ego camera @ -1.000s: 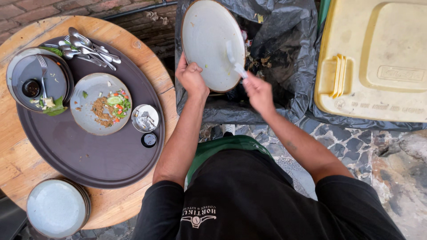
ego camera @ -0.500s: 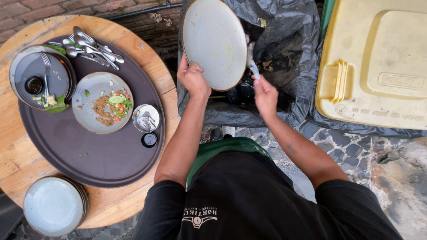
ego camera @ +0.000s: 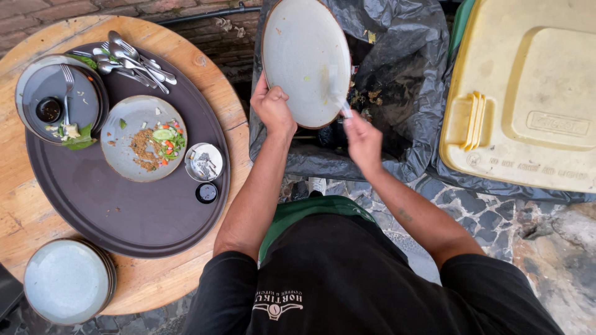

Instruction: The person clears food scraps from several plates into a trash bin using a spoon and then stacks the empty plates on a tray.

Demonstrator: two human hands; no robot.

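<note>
Over the bin bag I kept the plate tipped on edge, its face turned toward me, so that whatever clung to it would slide off into the bag and not onto the stones. My left hand was clamped on the plate's lower rim, thumb over the front and fingers hidden behind. My right hand was closed in a fist round the handle of a utensil, its working end laid against the plate's face near the right rim; it was too blurred for me to say whether it was a knife or a fork. One plate in hand, one utensil.

Left of the bag, on a round wooden table, sat one dark oval tray. On the tray I counted two dirty plates: one with food scraps and one farther left carrying a fork, a small dark cup and some greens. A heap of cutlery lay at the tray's top edge, too tangled to count. Two small dishes stood nearest the bag. One stack of clean plates rested off the tray, at the table's near edge. Right of the bag lay one yellow lid.
</note>
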